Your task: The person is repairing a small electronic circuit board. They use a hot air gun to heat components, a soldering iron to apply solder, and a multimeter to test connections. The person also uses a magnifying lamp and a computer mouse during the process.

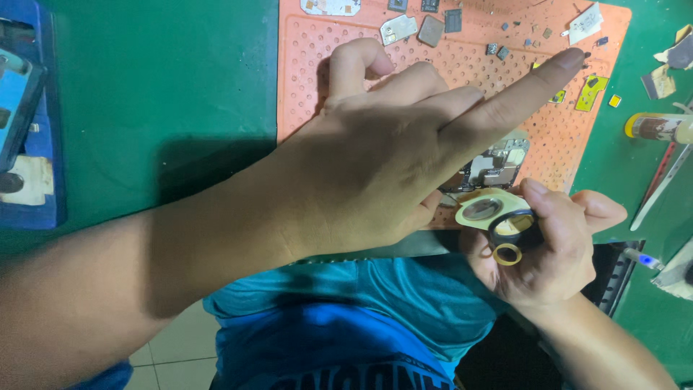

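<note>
Left hand is stretched flat over the orange mat, index finger out, gripping nothing I can see. Right hand pinches a small black tub beside the circuit board. Looks like mid-repair; next needs a steady dab.

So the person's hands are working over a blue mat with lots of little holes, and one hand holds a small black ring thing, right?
Not quite. The head view shows the holey mat is orange, not blue, lying on a green table. The rest holds: the right hand holds a small black ring-shaped part, while the left hand reaches over the mat.
</note>
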